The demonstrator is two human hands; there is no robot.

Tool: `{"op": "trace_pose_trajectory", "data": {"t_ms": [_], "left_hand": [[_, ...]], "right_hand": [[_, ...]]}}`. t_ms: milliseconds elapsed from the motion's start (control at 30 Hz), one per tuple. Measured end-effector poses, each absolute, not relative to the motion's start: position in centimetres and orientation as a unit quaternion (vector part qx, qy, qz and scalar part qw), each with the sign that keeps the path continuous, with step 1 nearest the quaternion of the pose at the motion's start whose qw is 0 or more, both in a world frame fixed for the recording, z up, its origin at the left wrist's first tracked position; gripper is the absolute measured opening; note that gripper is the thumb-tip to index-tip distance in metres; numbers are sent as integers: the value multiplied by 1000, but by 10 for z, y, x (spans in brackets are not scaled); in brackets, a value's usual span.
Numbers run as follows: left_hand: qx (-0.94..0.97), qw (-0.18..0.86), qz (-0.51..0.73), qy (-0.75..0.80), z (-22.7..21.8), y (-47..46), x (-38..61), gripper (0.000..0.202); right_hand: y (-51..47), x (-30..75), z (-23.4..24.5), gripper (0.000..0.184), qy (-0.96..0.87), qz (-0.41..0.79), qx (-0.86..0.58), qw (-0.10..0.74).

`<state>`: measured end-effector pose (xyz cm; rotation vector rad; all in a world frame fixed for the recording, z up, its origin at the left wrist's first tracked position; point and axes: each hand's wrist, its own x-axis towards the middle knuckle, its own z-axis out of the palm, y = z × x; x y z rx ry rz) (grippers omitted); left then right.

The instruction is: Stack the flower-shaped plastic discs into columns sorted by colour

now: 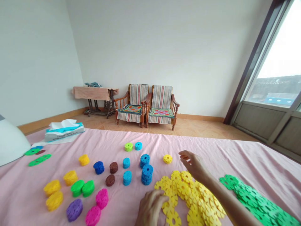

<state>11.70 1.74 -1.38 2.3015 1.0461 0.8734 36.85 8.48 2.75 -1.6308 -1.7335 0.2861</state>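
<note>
My left hand (150, 209) rests at the bottom middle, fingers curled down onto the near edge of a heap of yellow flower-shaped plastic discs (188, 196) on the pink cloth (211, 153). My right hand (191, 164) hovers above the far end of that heap, fingers loosely bent and apart, nothing visible in them. It is close to a small yellow stack (167, 158) lying just to its left.
Short stacks of discs stand across the cloth: blue (147, 174), light blue (127, 177), brown (110, 180), green (82, 188), yellow (53, 194), pink (97, 207), purple (74, 210). A heap of green discs (256, 201) lies right. A tissue pack (64, 129) sits far left.
</note>
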Motion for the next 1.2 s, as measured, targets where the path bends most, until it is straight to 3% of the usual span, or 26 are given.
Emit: {"op": "trace_pose_trajectory", "data": {"t_ms": [133, 300, 500, 700, 767, 933, 1200], "left_hand": [[852, 193, 298, 384, -13, 15, 116, 59], [870, 149, 273, 383, -16, 13, 117, 68], [908, 157, 189, 338, -2, 19, 135, 70], [889, 237, 98, 379, 33, 13, 155, 83], [876, 261, 118, 388, 39, 12, 160, 80], [741, 358, 306, 478, 51, 31, 183, 67], [611, 365, 306, 632, 49, 80, 220, 64]], "right_hand": [[62, 381, 16, 32, -674, 52, -667, 314], [38, 361, 27, 36, -748, 119, -599, 258], [29, 341, 38, 32, -775, 139, -563, 251], [30, 347, 36, 31, -741, 146, -573, 319], [37, 350, 31, 34, -716, 152, -586, 347], [66, 350, 16, 43, -672, 179, -620, 363], [97, 341, 9, 51, -647, 188, -662, 329]]}}
